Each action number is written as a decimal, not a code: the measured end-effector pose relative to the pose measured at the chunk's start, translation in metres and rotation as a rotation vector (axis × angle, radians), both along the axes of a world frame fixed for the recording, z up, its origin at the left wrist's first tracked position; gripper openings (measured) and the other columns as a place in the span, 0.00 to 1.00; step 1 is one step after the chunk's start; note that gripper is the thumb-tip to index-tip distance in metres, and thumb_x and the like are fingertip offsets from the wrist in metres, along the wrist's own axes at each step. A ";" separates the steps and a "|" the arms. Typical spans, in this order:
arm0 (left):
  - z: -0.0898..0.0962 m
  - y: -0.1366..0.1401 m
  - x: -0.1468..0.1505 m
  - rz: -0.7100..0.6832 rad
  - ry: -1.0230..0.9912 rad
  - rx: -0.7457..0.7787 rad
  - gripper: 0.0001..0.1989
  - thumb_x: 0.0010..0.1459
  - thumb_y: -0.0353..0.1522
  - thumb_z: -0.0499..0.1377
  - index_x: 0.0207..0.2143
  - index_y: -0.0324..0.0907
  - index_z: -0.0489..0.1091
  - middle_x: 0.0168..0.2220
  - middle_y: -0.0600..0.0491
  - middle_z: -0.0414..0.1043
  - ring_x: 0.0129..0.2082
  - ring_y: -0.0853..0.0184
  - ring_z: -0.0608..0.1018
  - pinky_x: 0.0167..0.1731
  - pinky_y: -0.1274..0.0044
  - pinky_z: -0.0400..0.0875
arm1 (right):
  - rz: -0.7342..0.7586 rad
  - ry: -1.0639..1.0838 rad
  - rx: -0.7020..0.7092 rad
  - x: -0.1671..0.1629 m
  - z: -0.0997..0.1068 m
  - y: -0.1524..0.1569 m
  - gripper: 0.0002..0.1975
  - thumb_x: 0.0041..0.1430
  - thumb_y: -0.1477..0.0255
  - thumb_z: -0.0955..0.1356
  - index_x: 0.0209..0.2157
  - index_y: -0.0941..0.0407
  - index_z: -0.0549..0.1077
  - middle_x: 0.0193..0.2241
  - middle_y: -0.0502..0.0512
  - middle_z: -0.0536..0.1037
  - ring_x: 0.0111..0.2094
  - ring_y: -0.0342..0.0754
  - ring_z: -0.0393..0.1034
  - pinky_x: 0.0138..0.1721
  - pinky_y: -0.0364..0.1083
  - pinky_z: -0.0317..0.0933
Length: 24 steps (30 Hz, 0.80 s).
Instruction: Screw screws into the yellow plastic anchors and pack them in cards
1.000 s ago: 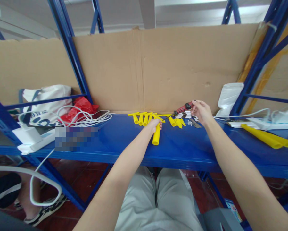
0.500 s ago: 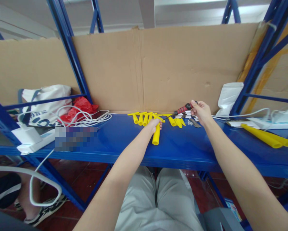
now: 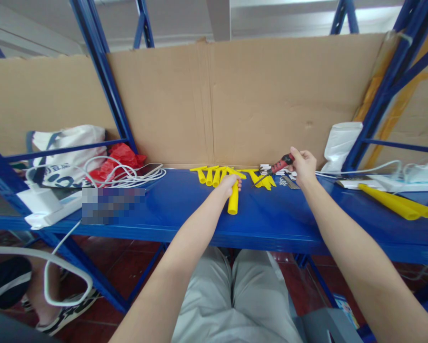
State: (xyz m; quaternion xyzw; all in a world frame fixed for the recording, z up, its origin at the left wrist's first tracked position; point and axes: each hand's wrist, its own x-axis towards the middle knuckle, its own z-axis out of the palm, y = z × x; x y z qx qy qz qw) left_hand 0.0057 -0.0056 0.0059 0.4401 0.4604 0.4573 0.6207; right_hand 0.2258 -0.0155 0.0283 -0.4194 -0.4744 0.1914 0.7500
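My left hand (image 3: 232, 185) is wrapped round a yellow plastic tube (image 3: 233, 205), whose open round end points toward me over the blue shelf (image 3: 185, 209). In my right hand (image 3: 303, 164) is a screwdriver (image 3: 280, 164) with a red and black handle, gripped near the handle's end. Its thin dark shaft slants down to the left, and the tip is apart from the tube. Behind my left hand lies a row of similar yellow pieces (image 3: 209, 177). Smaller yellow pieces (image 3: 265, 182) rest under the screwdriver, beside small metal parts (image 3: 283, 181).
Two long yellow tubes (image 3: 395, 202) lie at the right. White cables (image 3: 128, 177), a red plastic bag (image 3: 119, 159) and a white cloth bag (image 3: 67, 152) occupy the left. A cardboard wall (image 3: 263, 100) stands behind the shelf. Another person's leg (image 3: 44, 281) shows at lower left.
My right hand has drawn the screwdriver back to the right, and its shaft has come away from the tube by my left hand. My left hand stays nearly still.
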 end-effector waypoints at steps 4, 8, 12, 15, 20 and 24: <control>0.000 0.001 0.000 0.006 0.008 0.005 0.11 0.55 0.20 0.50 0.23 0.39 0.60 0.15 0.58 0.58 0.13 0.77 0.60 0.15 0.83 0.56 | 0.091 -0.040 -0.111 -0.006 -0.001 -0.006 0.25 0.44 0.51 0.71 0.23 0.52 0.55 0.12 0.42 0.60 0.11 0.38 0.54 0.11 0.39 0.47; 0.000 0.001 0.000 0.016 -0.007 -0.017 0.10 0.56 0.20 0.51 0.23 0.39 0.60 0.14 0.59 0.57 0.12 0.77 0.60 0.14 0.84 0.54 | 0.203 -0.124 -0.333 -0.009 -0.001 -0.012 0.23 0.45 0.53 0.72 0.22 0.54 0.59 0.10 0.43 0.61 0.12 0.37 0.55 0.12 0.38 0.48; 0.000 0.001 0.000 0.049 -0.029 -0.022 0.10 0.56 0.21 0.52 0.23 0.39 0.60 0.14 0.59 0.58 0.12 0.78 0.59 0.14 0.84 0.54 | 0.388 -0.405 -0.619 -0.009 -0.002 -0.018 0.23 0.39 0.53 0.74 0.22 0.57 0.66 0.13 0.48 0.67 0.14 0.37 0.59 0.13 0.37 0.51; -0.001 0.001 0.000 0.064 -0.037 -0.015 0.08 0.56 0.21 0.52 0.25 0.39 0.62 0.15 0.59 0.58 0.12 0.77 0.60 0.14 0.84 0.54 | 0.511 -0.660 -0.708 -0.009 -0.007 -0.019 0.25 0.34 0.51 0.75 0.24 0.58 0.70 0.17 0.51 0.72 0.16 0.38 0.62 0.14 0.37 0.54; 0.000 -0.001 0.002 0.094 0.001 0.014 0.07 0.57 0.22 0.51 0.29 0.38 0.64 0.15 0.59 0.59 0.13 0.77 0.61 0.14 0.84 0.56 | 0.579 -0.873 -0.809 -0.012 -0.015 -0.017 0.27 0.34 0.49 0.74 0.26 0.57 0.72 0.18 0.51 0.73 0.17 0.39 0.64 0.16 0.38 0.56; 0.001 -0.005 0.004 0.150 0.014 0.094 0.06 0.57 0.22 0.54 0.35 0.38 0.66 0.20 0.58 0.64 0.13 0.77 0.63 0.15 0.83 0.58 | 0.589 -0.903 -0.817 -0.011 -0.017 -0.014 0.27 0.37 0.48 0.73 0.27 0.58 0.74 0.20 0.54 0.75 0.18 0.40 0.65 0.16 0.38 0.56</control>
